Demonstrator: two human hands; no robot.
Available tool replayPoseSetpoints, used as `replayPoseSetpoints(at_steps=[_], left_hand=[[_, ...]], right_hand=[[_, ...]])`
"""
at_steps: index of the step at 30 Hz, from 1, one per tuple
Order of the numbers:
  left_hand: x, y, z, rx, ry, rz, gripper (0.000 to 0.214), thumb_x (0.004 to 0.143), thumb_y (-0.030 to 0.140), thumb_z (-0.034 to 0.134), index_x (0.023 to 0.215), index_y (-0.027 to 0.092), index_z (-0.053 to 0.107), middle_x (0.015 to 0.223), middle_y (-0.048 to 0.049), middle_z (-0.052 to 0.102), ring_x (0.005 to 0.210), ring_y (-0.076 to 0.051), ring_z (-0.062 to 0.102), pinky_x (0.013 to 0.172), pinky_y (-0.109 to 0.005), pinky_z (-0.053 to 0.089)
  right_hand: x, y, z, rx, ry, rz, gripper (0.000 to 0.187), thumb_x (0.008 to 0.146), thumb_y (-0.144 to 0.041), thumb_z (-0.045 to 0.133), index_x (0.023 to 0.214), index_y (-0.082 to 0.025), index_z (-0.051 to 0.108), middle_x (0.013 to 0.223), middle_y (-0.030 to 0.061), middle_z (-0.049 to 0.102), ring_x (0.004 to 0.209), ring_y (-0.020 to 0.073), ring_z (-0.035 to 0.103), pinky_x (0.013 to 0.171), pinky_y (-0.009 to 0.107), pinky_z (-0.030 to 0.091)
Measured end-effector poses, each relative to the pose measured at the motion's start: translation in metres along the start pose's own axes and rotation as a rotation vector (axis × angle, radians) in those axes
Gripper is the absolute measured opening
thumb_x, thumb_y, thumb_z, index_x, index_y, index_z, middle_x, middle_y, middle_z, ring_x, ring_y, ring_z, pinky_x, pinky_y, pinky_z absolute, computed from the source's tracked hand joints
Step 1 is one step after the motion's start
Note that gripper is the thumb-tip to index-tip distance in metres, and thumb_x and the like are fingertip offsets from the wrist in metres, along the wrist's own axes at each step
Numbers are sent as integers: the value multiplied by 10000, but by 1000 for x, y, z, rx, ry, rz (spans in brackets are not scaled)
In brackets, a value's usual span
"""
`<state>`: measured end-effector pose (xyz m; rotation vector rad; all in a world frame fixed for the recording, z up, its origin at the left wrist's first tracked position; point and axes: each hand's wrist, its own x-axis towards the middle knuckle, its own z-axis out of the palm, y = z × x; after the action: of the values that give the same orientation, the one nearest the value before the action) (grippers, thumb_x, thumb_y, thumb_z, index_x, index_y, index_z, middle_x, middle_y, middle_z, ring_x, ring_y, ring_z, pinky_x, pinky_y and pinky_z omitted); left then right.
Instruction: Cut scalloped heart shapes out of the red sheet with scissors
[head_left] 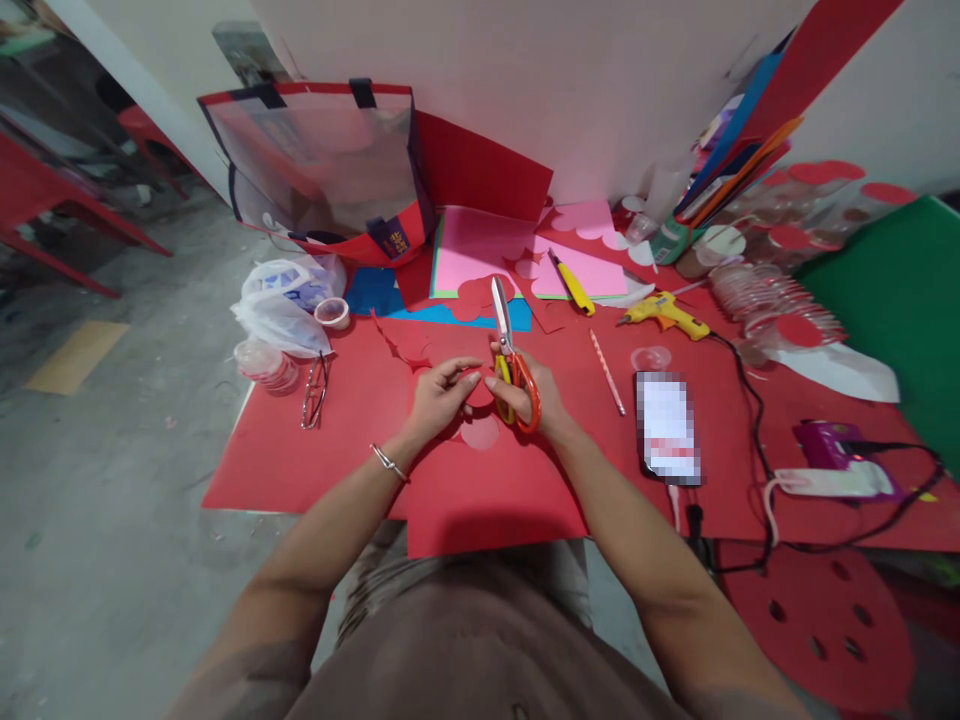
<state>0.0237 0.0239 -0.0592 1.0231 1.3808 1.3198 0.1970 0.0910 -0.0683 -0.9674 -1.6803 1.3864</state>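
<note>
My right hand [546, 395] is closed around a pair of scissors [503, 318] with orange and yellow handles, their blades pointing away from me. Close beside it, my left hand [441, 400] pinches a small piece of red paper [484, 388]. My right thumb also reaches this piece, which is partly hidden by the fingers. Just below the hands, a pale round disc [480, 433] lies on a red paper sheet [491, 500] that overhangs the table's front edge. Red paper scraps [405, 345] lie beyond my left hand.
A yellow cutter knife [571, 284], a glue gun [666, 315], a pencil [607, 372] and a phone [667, 428] with cables lie to the right. Eyeglasses [315, 392], stacked clear lids [266, 366] and a plastic bag [281, 305] are left. A tote bag [322, 165] stands behind.
</note>
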Motion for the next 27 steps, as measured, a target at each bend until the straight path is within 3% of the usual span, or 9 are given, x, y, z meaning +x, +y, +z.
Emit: replayPoseSetpoints(at_steps=[9, 13, 20, 27], left_hand=[[1, -3, -7, -8, -196, -53, 606, 870, 560, 778, 1312, 153, 702, 885, -40, 791, 467, -126, 693, 446, -210, 536], [-1, -2, -6, -42, -255, -90, 671, 866, 570, 784, 1356, 128, 667, 756, -15, 750, 459, -138, 693, 443, -207, 525], [-1, -4, -2, -48, -183, -43, 604, 850, 557, 804, 1268, 139, 680, 635, 34, 688, 451, -149, 692, 435, -202, 518], [0, -7, -1, -41, -107, -8, 522, 835, 532, 820, 1188, 171, 689, 650, 46, 688, 452, -148, 694, 425, -194, 504]], right_hand=[[0, 1, 0, 14, -8, -17, 615, 810, -429, 787, 1370, -210, 660, 809, -5, 643, 703, 186, 605, 696, 357, 535], [1, 0, 0, 12, -19, -13, 604, 826, -419, 773, 1377, -202, 655, 796, -12, 638, 688, 182, 600, 689, 356, 532], [0, -2, 0, 4, -6, 1, 604, 838, -440, 772, 1389, -225, 645, 796, 0, 644, 687, 204, 616, 683, 384, 548], [0, -3, 0, 8, 5, -7, 547, 847, -436, 775, 1348, -247, 663, 791, 7, 638, 683, 211, 624, 690, 403, 576]])
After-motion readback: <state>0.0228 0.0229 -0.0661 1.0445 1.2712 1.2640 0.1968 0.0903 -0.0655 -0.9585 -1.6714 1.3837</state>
